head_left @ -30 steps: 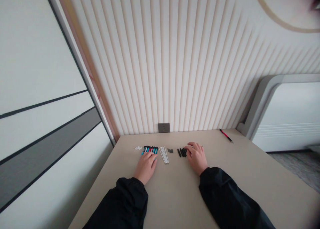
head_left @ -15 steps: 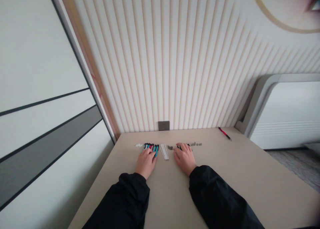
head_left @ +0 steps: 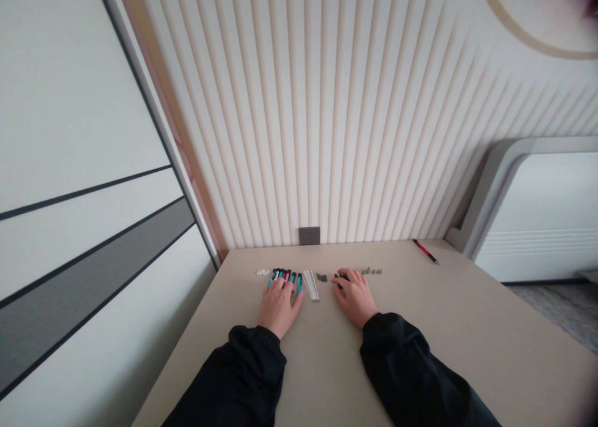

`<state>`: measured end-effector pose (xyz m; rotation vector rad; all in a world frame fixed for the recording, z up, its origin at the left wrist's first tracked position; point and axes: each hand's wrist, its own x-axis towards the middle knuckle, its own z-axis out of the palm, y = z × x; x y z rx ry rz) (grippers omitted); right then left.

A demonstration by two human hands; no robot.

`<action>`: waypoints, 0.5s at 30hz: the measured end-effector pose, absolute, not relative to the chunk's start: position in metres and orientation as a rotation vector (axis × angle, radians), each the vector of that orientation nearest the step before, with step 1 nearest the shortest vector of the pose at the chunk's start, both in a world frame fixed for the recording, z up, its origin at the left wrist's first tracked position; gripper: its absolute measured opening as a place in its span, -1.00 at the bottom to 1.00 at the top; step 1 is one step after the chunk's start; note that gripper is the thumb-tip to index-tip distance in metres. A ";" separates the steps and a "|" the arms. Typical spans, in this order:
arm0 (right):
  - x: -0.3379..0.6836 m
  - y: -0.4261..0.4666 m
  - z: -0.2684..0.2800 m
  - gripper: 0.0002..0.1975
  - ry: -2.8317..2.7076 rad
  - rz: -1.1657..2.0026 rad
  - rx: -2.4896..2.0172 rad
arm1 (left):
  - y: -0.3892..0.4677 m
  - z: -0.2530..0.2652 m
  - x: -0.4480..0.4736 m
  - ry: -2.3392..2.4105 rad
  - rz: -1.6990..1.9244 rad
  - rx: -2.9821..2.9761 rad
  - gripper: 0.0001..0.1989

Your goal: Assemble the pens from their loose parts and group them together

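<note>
My left hand lies over a row of pen barrels in teal, white and red with black ends. Its fingers rest on their lower parts, and the thumb is held apart beside the rightmost one. Several thin white sticks lie side by side just right of that row. My right hand is low over some small black pieces, its fingers spread and bent; the palm side is hidden. Between the sticks and this hand is a small patch of dark grey pieces.
Small white pieces lie left of the barrels, small grey pieces beyond my right hand. A red and black pen lies at the table's back right. Behind are a ribbed wall and a dark socket; a white cabinet is at left.
The view has shifted slightly. My right hand has drawn a little to the right, uncovering more of the black pieces. My left thumb has spread further from the fingers.
</note>
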<state>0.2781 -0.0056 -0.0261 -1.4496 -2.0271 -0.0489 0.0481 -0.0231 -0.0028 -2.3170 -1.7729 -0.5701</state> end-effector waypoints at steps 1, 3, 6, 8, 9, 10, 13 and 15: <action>0.278 -0.005 -0.026 -0.80 -2.021 -0.047 -1.453 | -0.023 -0.003 0.049 -1.752 -0.583 -2.336 -0.76; 0.278 -0.005 -0.026 -0.80 -2.013 -0.049 -1.453 | -0.022 -0.003 0.049 -1.701 -0.608 -2.391 -0.77; 0.278 -0.005 -0.025 -0.79 -1.996 -0.054 -1.458 | -0.023 -0.004 0.047 -1.656 -0.592 -2.469 -0.76; 0.280 -0.004 -0.024 -0.79 -1.980 -0.059 -1.471 | -0.022 -0.005 0.046 -1.651 -0.573 -2.497 -0.77; 0.281 -0.003 -0.024 -0.79 -1.970 -0.061 -1.478 | -0.022 -0.005 0.045 -1.653 -0.572 -2.503 -0.77; 0.283 -0.003 -0.024 -0.79 -1.959 -0.065 -1.484 | -0.022 -0.005 0.045 -1.657 -0.578 -2.503 -0.78; 0.286 -0.001 -0.025 -0.78 -1.930 -0.082 -1.497 | -0.021 -0.006 0.044 -1.676 -0.602 -2.493 -0.82; 0.287 0.000 -0.026 -0.79 -1.932 -0.088 -1.501 | -0.021 -0.007 0.044 -1.697 -0.610 -2.482 -0.83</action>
